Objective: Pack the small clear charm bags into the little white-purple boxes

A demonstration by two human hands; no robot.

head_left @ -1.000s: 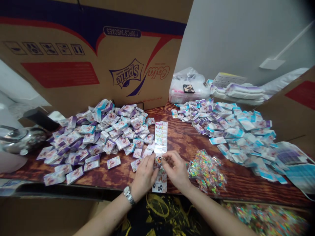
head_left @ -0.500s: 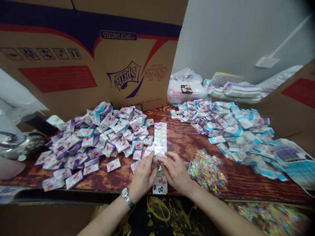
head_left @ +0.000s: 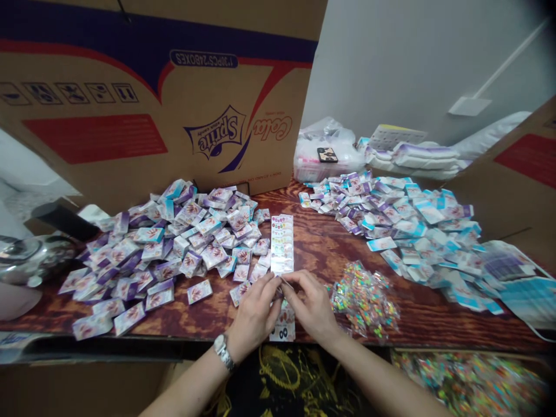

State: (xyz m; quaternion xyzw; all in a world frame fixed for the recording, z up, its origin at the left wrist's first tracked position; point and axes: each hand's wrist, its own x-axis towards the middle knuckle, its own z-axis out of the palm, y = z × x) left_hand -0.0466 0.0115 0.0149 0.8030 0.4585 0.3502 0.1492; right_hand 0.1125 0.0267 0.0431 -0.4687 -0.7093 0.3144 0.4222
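Head view: left hand [head_left: 254,310], right hand [head_left: 310,304], grip narrow on printed strip [head_left: 282,249]; colourful sachets [head_left: 469,382] fill box [head_left: 434,351] below.

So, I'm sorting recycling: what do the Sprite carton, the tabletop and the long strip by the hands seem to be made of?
The carton looks like corrugated cardboard: matt brown, printed. The tabletop looks like glossy varnished wood, with dark swirling grain. The strip may be thin paper or plastic film; its lower end shines.

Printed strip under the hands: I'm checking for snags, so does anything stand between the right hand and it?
Nothing visible: the right hand is on the printed strip, beside the left hand. Small packets lie left of it, a bag of colourful pieces right.
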